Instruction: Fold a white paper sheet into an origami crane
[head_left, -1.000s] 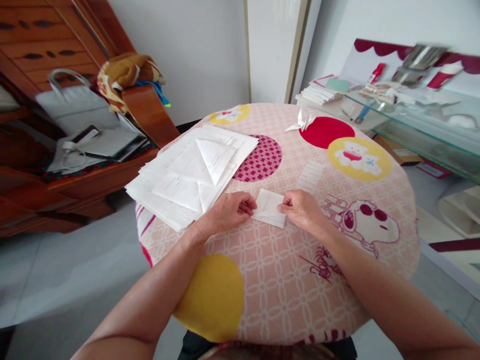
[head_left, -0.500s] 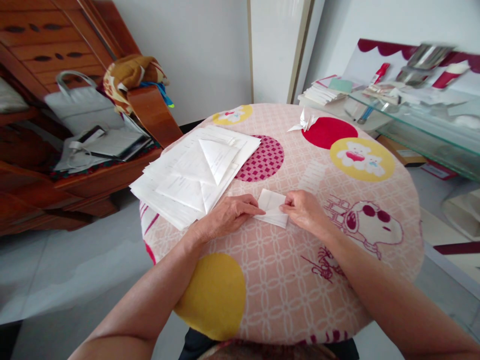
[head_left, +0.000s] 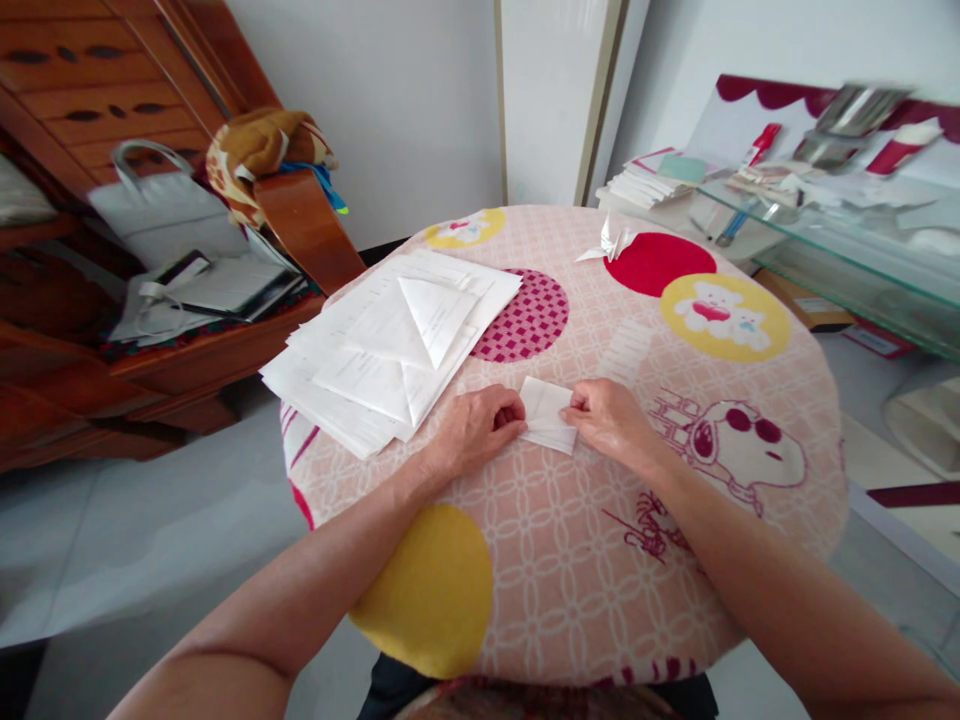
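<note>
A small folded piece of white paper [head_left: 546, 408] lies on the patterned tablecloth [head_left: 555, 560] between my two hands. My left hand [head_left: 484, 425] has its fingers curled at the paper's left edge, closed on it. At the right edge, the thumb and fingertips of my right hand [head_left: 607, 415] pinch the paper. Creases and layered edges show along the near side of the folded paper. Left of my hands sits a stack of white paper sheets [head_left: 337, 350], with a folded paper triangle [head_left: 439, 315] on top.
A folded paper crane [head_left: 609, 242] stands near the table's far edge. To the right is a glass shelf [head_left: 840, 235] crowded with small items. On the left, a wooden bench [head_left: 315, 235] holds a grey bag [head_left: 165, 215] and a cloth.
My left fingers, stretched across the paper's near edge before, have drawn back and curled at its left edge. My right hand keeps its pinch in about the same place.
</note>
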